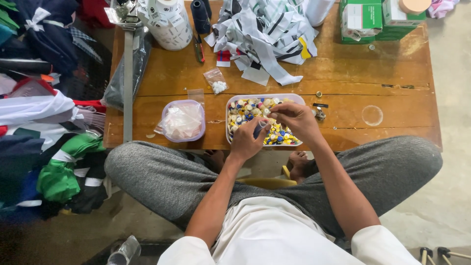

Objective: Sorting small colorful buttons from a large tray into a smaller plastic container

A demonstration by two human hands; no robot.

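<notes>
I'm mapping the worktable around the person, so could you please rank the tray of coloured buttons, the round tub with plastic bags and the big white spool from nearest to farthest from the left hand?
From the left hand:
1. Tray of coloured buttons, right beneath it.
2. Round tub, to its left.
3. Big white spool, at the table's far edge.

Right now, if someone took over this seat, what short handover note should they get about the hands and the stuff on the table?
Left hand: holds a small dark tube-like piece over the tray of coloured buttons.
Right hand: fingertips pinched at the top of that piece, above the tray.
Small tub with clear bags sits left of the tray; a little bag of white bits lies behind it.
Done: cannot tell. Left: tray looks full.
</notes>
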